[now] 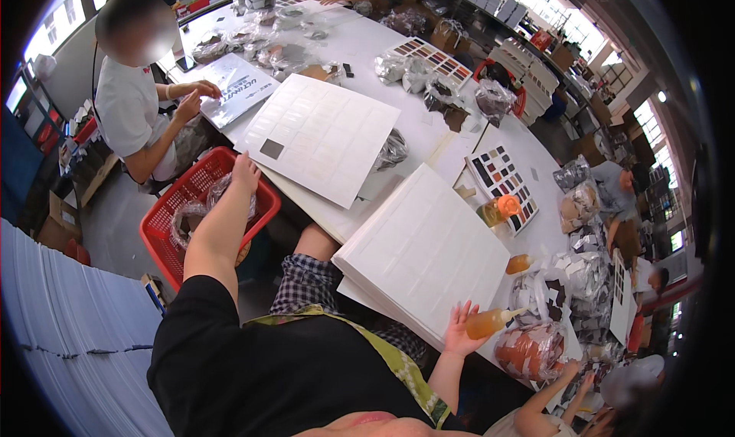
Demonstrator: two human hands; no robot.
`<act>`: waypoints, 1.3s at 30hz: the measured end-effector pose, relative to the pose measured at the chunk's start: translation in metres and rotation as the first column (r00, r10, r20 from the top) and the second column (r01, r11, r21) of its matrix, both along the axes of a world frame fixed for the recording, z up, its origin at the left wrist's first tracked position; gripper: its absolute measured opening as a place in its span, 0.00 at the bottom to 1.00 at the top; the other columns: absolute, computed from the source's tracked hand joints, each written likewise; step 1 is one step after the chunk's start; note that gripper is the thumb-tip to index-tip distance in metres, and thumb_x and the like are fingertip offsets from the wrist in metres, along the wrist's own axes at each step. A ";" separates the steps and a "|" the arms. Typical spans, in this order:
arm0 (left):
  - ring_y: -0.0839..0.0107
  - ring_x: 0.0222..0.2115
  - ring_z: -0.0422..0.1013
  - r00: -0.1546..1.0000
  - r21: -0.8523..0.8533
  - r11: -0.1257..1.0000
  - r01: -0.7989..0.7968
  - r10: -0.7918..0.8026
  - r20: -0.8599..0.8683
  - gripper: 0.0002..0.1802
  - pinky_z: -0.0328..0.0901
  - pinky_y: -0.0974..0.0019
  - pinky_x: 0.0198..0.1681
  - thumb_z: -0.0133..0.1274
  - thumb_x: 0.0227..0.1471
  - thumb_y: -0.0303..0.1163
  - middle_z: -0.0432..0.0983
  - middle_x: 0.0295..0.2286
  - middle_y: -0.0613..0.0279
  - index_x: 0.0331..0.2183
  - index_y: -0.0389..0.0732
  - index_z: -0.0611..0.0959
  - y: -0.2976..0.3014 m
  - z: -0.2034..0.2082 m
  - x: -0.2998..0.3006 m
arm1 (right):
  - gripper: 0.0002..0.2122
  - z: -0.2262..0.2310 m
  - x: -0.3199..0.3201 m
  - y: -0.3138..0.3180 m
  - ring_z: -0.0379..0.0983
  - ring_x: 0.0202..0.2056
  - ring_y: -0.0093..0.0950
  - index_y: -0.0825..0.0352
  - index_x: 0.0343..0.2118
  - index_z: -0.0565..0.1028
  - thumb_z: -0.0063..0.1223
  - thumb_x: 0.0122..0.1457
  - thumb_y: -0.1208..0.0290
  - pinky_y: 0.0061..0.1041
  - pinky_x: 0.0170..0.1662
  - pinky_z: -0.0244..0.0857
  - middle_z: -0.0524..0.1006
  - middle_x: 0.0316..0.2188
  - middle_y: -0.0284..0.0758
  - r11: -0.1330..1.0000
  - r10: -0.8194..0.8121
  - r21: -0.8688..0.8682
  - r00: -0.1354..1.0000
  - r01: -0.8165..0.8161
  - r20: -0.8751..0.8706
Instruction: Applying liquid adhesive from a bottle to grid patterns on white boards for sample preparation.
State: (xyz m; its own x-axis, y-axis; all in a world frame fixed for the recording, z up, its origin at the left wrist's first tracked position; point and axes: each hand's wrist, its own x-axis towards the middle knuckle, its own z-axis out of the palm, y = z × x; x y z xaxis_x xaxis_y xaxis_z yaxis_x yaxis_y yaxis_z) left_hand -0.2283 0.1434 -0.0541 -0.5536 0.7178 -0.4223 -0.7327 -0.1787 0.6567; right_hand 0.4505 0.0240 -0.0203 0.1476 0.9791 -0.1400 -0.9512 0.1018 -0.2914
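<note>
My right hand [458,334] holds a squeeze bottle [487,324] of amber liquid on its side, the pale nozzle pointing right. It is at the near right edge of a stack of white boards [429,242] marked with faint rectangles. My left arm reaches over a red basket [157,221]. My left hand [246,174] is at the near left edge of another white board [325,127]; its fingers are partly hidden, so I cannot tell whether they grip it. One dark grey square swatch [271,148] lies on that board near the hand.
A colour swatch card [501,178], an orange-capped bottle [498,210] and another amber bottle [518,264] stand beyond the stack. Plastic bags of swatches [530,351] crowd the right side. A person [134,85] sits at left by a printed board [237,92]; other people work around the table.
</note>
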 end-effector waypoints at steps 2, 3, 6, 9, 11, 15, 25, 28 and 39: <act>0.62 0.56 0.53 0.928 -0.198 0.972 0.124 -0.184 -0.325 0.33 0.50 0.58 0.55 0.45 0.55 0.45 0.56 0.56 0.56 0.58 0.44 0.57 -0.015 0.004 0.041 | 0.28 0.001 -0.001 -0.002 0.59 0.56 0.43 0.60 0.48 0.69 0.45 0.53 0.41 0.53 0.58 0.49 0.72 0.47 0.37 1.000 0.004 0.022 1.000 -0.004 0.014; 0.65 0.54 0.58 0.861 -0.332 0.933 0.137 -0.278 -0.426 0.30 0.53 0.58 0.53 0.45 0.55 0.43 0.62 0.54 0.58 0.57 0.45 0.61 -0.022 0.005 0.065 | 0.28 0.000 -0.002 -0.001 0.60 0.56 0.43 0.60 0.48 0.69 0.45 0.53 0.42 0.53 0.58 0.49 0.72 0.47 0.38 0.999 0.007 0.042 1.000 -0.008 0.028; 0.67 0.48 0.64 0.536 -0.389 0.802 0.453 -0.594 -0.600 0.22 0.59 0.64 0.48 0.44 0.57 0.38 0.68 0.49 0.60 0.52 0.42 0.70 -0.056 0.023 0.148 | 0.29 -0.003 0.001 -0.001 0.59 0.57 0.42 0.63 0.48 0.67 0.46 0.52 0.43 0.53 0.58 0.47 0.72 0.48 0.38 0.988 0.066 0.140 0.997 -0.072 0.047; 0.59 0.51 0.62 0.113 -0.431 0.721 0.543 -0.571 -0.813 0.26 0.55 0.64 0.55 0.45 0.57 0.39 0.66 0.49 0.46 0.51 0.32 0.68 -0.084 0.042 0.219 | 0.30 -0.002 0.000 -0.002 0.58 0.57 0.42 0.65 0.49 0.67 0.46 0.53 0.43 0.53 0.59 0.47 0.71 0.48 0.38 0.986 0.082 0.146 0.996 -0.084 0.024; 0.49 0.56 0.54 -0.256 -0.568 0.707 0.420 -0.508 -0.822 0.34 0.52 0.58 0.58 0.44 0.54 0.49 0.60 0.52 0.40 0.51 0.30 0.66 -0.092 0.054 0.246 | 0.30 -0.001 0.000 -0.003 0.58 0.57 0.42 0.65 0.49 0.67 0.47 0.52 0.43 0.53 0.58 0.48 0.71 0.48 0.38 0.990 0.063 0.124 0.998 -0.064 0.016; 0.48 0.58 0.50 -0.362 -0.639 0.675 0.368 -0.530 -0.767 0.39 0.50 0.56 0.58 0.45 0.53 0.52 0.55 0.55 0.42 0.54 0.30 0.61 -0.101 0.061 0.274 | 0.30 -0.004 0.001 -0.002 0.60 0.56 0.42 0.65 0.49 0.67 0.47 0.52 0.43 0.53 0.58 0.48 0.72 0.47 0.38 0.990 0.048 0.134 0.999 -0.050 0.020; 0.48 0.56 0.54 -0.414 -0.657 0.685 0.315 -0.523 -0.745 0.37 0.53 0.56 0.57 0.48 0.52 0.48 0.58 0.53 0.41 0.52 0.27 0.63 -0.103 0.096 0.283 | 0.27 0.000 -0.004 -0.002 0.65 0.52 0.39 0.64 0.46 0.70 0.47 0.53 0.44 0.47 0.55 0.55 0.74 0.44 0.38 0.996 -0.007 0.087 1.000 0.006 0.005; 0.47 0.52 0.59 -0.275 -0.668 0.579 0.467 -0.623 -0.732 0.35 0.56 0.56 0.54 0.49 0.51 0.48 0.63 0.50 0.43 0.50 0.29 0.66 -0.093 0.109 0.275 | 0.28 -0.004 0.003 0.000 0.70 0.45 0.35 0.63 0.47 0.70 0.47 0.53 0.42 0.39 0.45 0.63 0.75 0.41 0.38 0.995 0.031 0.099 0.998 -0.026 -0.050; 0.50 0.55 0.55 -0.558 -0.727 0.649 0.226 -0.525 -0.642 0.48 0.54 0.57 0.56 0.53 0.46 0.52 0.54 0.55 0.41 0.56 0.27 0.55 -0.101 0.090 0.294 | 0.26 -0.001 -0.006 -0.006 0.71 0.38 0.32 0.63 0.46 0.70 0.47 0.54 0.46 0.30 0.40 0.66 0.74 0.37 0.37 0.994 -0.096 -0.052 0.995 0.097 0.011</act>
State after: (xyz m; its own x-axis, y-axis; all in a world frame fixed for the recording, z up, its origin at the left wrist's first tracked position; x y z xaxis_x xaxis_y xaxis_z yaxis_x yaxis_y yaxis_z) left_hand 0.0658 0.0420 0.0356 0.1346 0.9889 -0.0630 0.8928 -0.0934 0.4407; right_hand 0.4449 0.0177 -0.0213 0.2423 0.9517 -0.1888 -0.9351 0.1773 -0.3067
